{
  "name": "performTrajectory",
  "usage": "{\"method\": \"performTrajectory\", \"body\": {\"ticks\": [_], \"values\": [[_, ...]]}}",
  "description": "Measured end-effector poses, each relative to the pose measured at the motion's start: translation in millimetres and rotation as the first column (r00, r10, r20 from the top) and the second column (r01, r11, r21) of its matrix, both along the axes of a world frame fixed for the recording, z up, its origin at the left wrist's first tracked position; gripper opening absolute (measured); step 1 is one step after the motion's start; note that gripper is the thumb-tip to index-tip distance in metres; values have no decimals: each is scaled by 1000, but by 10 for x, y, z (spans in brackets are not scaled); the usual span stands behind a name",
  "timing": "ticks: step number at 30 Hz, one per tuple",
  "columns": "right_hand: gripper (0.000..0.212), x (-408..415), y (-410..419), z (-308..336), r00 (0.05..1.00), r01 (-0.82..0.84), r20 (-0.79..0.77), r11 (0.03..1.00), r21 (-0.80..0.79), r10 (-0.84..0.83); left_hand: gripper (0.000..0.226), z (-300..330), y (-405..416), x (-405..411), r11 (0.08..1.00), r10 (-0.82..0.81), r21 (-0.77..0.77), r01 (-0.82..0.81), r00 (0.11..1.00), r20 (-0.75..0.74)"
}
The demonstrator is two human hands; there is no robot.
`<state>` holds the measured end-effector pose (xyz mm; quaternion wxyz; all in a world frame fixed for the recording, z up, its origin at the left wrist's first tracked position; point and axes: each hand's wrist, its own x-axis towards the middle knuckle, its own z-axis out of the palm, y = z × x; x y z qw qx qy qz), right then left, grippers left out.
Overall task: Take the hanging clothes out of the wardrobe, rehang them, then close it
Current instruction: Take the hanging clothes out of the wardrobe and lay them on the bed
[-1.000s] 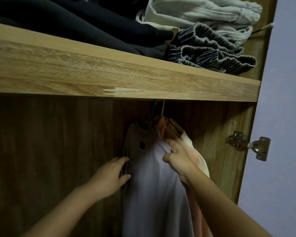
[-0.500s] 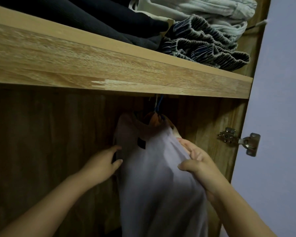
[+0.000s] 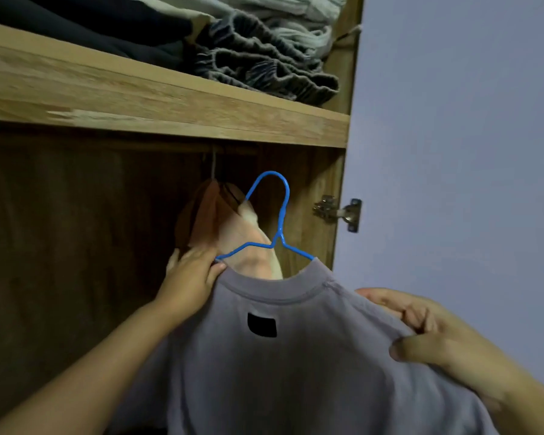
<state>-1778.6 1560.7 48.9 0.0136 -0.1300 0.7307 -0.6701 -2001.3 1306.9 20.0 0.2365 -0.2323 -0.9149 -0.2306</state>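
Note:
A grey T-shirt (image 3: 296, 365) with a black neck label hangs on a blue wire hanger (image 3: 277, 221), whose hook is off the rail and free in the air in front of the wardrobe. My left hand (image 3: 192, 277) grips the shirt's left shoulder at the hanger's end. My right hand (image 3: 421, 334) pinches the right shoulder fabric. Behind the shirt, orange and peach clothes (image 3: 226, 224) still hang from the dark rail inside the wardrobe.
A wooden shelf (image 3: 157, 102) runs above the hanging space, stacked with folded dark, grey and pale clothes (image 3: 258, 58). A metal door hinge (image 3: 339, 211) sits on the wardrobe's right side panel. The pale wardrobe door (image 3: 459, 136) stands open at right.
The grey shirt came off the rail and moved out toward me, its blue hanger hook now visible. Both hands shifted to grip the shoulders, and the view moved left.

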Motion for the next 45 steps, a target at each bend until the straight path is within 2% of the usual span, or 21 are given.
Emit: {"method": "performTrajectory", "body": {"ticks": [2, 4, 7, 10, 14, 17, 22, 28, 30, 35, 38, 45], "values": [[60, 303, 148, -28, 999, 31, 11, 999, 41, -31, 31, -25, 151, 242, 996, -87, 35, 87, 996, 13], [60, 645, 299, -52, 995, 100, -5, 984, 146, -101, 31, -75, 321, 556, 987, -132, 91, 129, 991, 28], [52, 1195, 506, -93, 967, 255, -68, 906, 338, -247, 32, -227, 549, 1028, 976, -173, 137, 167, 984, 34], [40, 1724, 700, -234, 916, 398, -202, 732, 553, -346, 28, -403, 765, 1513, 960, -237, 168, 224, 970, 60], [15, 2422, 930, -496, 786, 580, -300, 478, 660, -540, 30, -560, 1109, 2159, 956, -263, 139, 259, 965, 9], [20, 2914, 1043, -641, 674, 661, -351, 319, 679, -650, 28, -574, 1362, 2598, 935, -321, 166, 314, 947, 14], [33, 3664, 1081, -762, 421, 763, -450, 40, 645, -787, 48, -524, 1732, 3115, 857, -491, 185, 481, 871, 6], [47, 4443, 829, -917, 65, 782, -519, -280, 557, -852, 34, -501, 2096, 3676, 719, -677, 247, 650, 735, 35], [40, 4685, 663, -957, -44, 741, -516, -374, 558, -856, 25, -511, 2209, 3832, 658, -741, 257, 707, 669, 58], [24, 5300, 143, -1102, -282, 668, -488, -534, 518, -826, 19, -549, 2461, 4359, 483, -874, 283, 829, 478, 91], [21, 5700, -151, -1191, -411, 571, -470, -622, 536, -781, 16, -548, 2582, 4779, 383, -924, 269, 884, 371, 96], [12, 6626, -736, -1212, -622, 379, -474, -769, 515, -624, 10, -583, 2833, 5925, 125, -990, 291, 949, 101, 98]]}}
